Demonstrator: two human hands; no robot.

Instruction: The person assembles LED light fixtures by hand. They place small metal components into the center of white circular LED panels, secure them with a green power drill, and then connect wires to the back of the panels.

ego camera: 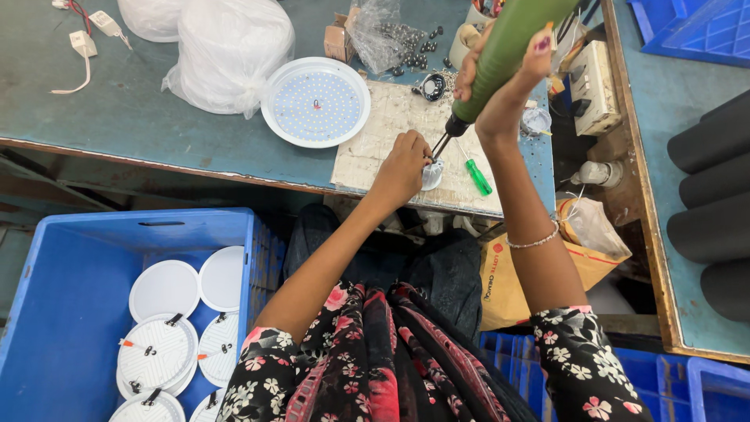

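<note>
The right hand [504,86] was wrapped tight around a green power screwdriver [508,47], which stood almost upright, leaning a little to the right, with its dark tip pointing down at a small white part [432,173]. The left hand [402,168] was closed over that part, pinning it to the worn mat [391,133] at the near edge of the workbench [141,117]. The bit met the part just beside the left fingers; how far it had gone in could not be told.

Just right of the part lay a small green-handled hand screwdriver [477,177], flat on the mat. To the left, touching the mat's edge, sat a round white lamp [316,101] face up, its board dotted with tiny lights. Behind it were white plastic bags [226,51], and to the far right a clear bag of dark screws [391,39], with some spilled loose beside it.

Below the bench on the near left stood a blue crate [70,297] holding a stack of round white lamp discs [168,328], some with their backs and clips upward. A yellow paper bag [508,273] sat under the bench near the right forearm.
</note>
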